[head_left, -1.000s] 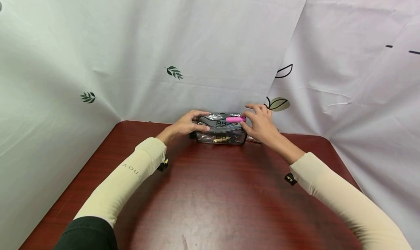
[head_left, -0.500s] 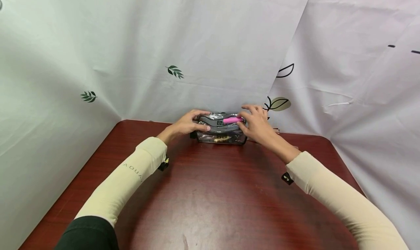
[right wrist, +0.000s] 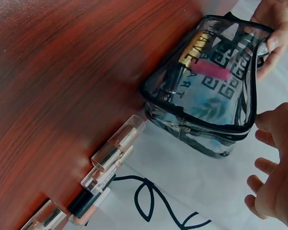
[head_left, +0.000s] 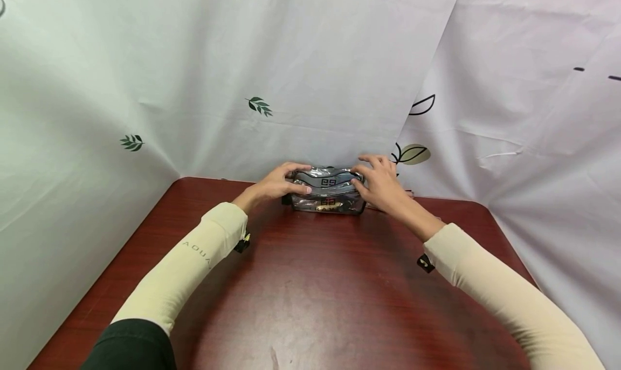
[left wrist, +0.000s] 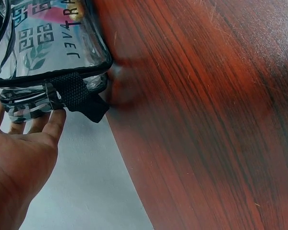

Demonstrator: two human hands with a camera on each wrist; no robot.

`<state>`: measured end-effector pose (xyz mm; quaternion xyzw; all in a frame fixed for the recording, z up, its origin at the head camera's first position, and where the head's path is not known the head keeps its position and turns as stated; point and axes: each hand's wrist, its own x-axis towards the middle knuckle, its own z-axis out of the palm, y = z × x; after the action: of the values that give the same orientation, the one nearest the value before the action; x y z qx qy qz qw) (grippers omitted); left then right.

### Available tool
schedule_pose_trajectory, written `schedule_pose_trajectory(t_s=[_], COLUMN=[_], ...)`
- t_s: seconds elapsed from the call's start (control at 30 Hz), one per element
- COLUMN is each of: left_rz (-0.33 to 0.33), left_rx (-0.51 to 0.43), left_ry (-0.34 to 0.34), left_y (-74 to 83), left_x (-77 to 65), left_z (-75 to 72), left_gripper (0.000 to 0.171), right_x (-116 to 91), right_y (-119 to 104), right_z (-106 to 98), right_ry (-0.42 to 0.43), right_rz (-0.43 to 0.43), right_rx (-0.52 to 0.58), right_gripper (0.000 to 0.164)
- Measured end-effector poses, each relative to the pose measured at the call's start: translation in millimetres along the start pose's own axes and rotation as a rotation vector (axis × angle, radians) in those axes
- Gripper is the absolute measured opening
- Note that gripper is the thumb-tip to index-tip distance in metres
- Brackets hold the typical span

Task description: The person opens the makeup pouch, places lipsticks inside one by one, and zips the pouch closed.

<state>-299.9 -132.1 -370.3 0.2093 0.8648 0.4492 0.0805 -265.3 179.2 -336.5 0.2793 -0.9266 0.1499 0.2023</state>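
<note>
A clear cosmetic pouch [head_left: 335, 205] with black trim stands upright at the table's back edge, its top gaping. My left hand [head_left: 271, 185] holds its left end, thumb on the front rim and fingers behind. My right hand [head_left: 383, 185] is at the right end; thumb and forefinger are by the rim, the other fingers loosely bent, with nothing visible between them. Through the clear wall, the right wrist view shows a pink tube [right wrist: 210, 70], a gold tube [right wrist: 192, 50] and a dark tube [right wrist: 170, 79] inside. A black strap tab [left wrist: 79, 93] hangs at the pouch's left end.
Several lipstick-like tubes, including a clear-capped one [right wrist: 117, 143] and a black-banded one [right wrist: 84, 203], lie right of the pouch along the back edge of the dark red table [head_left: 315, 283]. A white printed cloth [head_left: 315, 89] hangs close behind.
The pink tube in my right fingers has moved left over the pouch, been let go and dropped inside. My right hand shifted slightly left. My left hand keeps its hold.
</note>
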Motion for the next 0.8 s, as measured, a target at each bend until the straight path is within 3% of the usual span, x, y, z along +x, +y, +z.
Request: schedule_pose_trajectory(t_s=[0.8], left_rz=[-0.020], left_rx=[0.006], left_ry=[0.015], left_y=[-0.8], left_x=[0.3], left_z=[1.2], left_gripper=[0.069], right_x=[-10.7], right_y=[23.9], right_z=[-10.0], right_ry=[0.049], right_rz=[0.026], right_rx=[0.016], right_gripper=[0.021])
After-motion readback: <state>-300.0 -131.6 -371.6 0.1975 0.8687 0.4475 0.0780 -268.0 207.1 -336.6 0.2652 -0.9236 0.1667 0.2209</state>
